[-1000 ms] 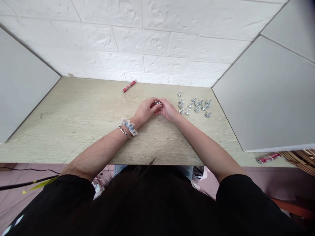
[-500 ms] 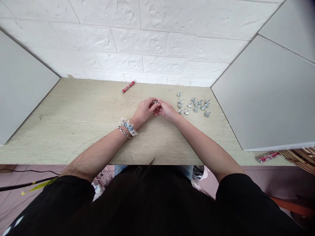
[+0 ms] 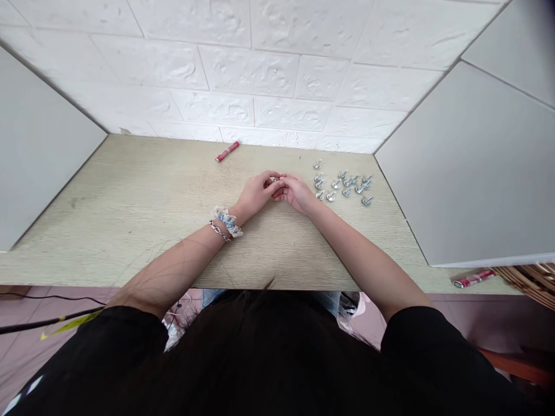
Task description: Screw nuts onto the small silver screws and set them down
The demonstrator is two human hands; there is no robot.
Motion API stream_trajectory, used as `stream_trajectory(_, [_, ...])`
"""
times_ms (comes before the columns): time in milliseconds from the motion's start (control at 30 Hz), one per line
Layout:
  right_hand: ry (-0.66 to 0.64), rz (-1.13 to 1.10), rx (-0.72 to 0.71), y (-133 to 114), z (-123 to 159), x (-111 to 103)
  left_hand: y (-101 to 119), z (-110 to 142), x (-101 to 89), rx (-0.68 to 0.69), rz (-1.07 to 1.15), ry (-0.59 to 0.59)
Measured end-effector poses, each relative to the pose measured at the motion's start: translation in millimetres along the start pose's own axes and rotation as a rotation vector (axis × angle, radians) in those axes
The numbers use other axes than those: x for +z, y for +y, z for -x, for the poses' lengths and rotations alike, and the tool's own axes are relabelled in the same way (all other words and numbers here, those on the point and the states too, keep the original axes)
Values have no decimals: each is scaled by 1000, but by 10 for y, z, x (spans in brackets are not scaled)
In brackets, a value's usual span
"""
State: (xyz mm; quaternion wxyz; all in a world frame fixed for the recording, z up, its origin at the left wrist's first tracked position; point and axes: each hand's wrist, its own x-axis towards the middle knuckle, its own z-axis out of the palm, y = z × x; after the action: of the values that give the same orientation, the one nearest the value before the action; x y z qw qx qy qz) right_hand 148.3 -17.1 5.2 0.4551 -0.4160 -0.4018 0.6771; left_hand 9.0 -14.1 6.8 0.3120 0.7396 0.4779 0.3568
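Observation:
My left hand and my right hand meet at the middle of the wooden desk, fingertips pinched together around a small shiny metal part. The part is mostly hidden by my fingers. A scrunchie and chain bracelet circle my left wrist. Just right of my right hand lies a cluster of several small silver metal parts on the desk.
A red tube lies near the white brick wall at the back. Grey panels stand at the desk's left and right sides. Another red tube and a wicker basket sit at the front right.
My hands stay together at the desk's middle; the fingers have shifted slightly around the small part, which shows less than a second ago.

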Motion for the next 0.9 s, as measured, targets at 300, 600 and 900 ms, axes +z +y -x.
stream_trajectory(300, [-47, 474, -184, 134, -4, 27, 21, -51, -65, -158, 330, -50])
stream_trajectory(600, [-5, 760, -336, 111, 93, 66, 22, -44, -37, -162, 397, 8])
stream_trajectory(900, [-77, 722, -281, 136, 38, 4, 2, -61, -24, -155, 350, -20])
